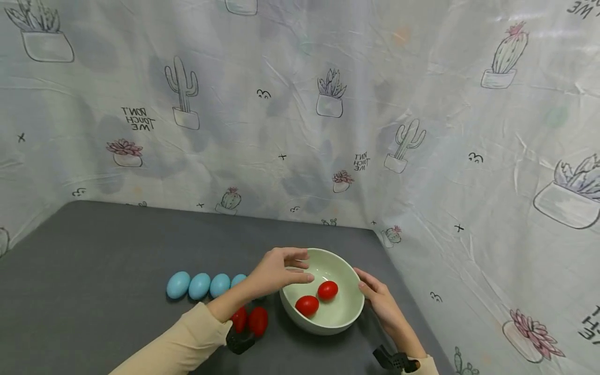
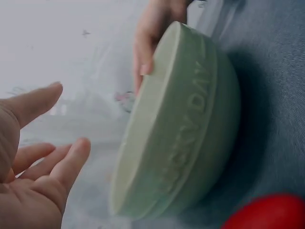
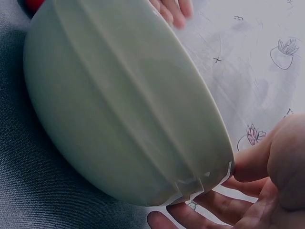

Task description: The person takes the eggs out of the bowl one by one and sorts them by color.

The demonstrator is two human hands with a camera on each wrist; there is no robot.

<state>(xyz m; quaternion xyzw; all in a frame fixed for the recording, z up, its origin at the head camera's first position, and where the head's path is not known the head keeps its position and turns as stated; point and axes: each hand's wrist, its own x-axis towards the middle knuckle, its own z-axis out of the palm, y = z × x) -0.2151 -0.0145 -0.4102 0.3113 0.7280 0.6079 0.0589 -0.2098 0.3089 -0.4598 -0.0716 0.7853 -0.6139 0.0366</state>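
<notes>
A pale green bowl [image 1: 335, 311] with raised letters on its outside stands on the table, two red eggs [image 1: 327, 290] inside it. My right hand [image 1: 385, 307] holds the bowl's right side, its thumb at the rim and the fingers along the outer wall, as the right wrist view shows. Above the bowl's left rim is my left hand [image 1: 280, 271], its fingers apart with nothing between them. In the left wrist view its thumb and fingers [image 2: 71, 164] are spread beside the bowl. Two more red eggs [image 1: 258, 321] lie left of the bowl, one partly behind the left wrist.
Several blue eggs [image 1: 199, 286] lie in a row on the grey table [image 1: 117, 250], the rightmost partly hidden by my left arm. A pale curtain [image 1: 281, 104] with cactus drawings rises behind the table and along its right edge.
</notes>
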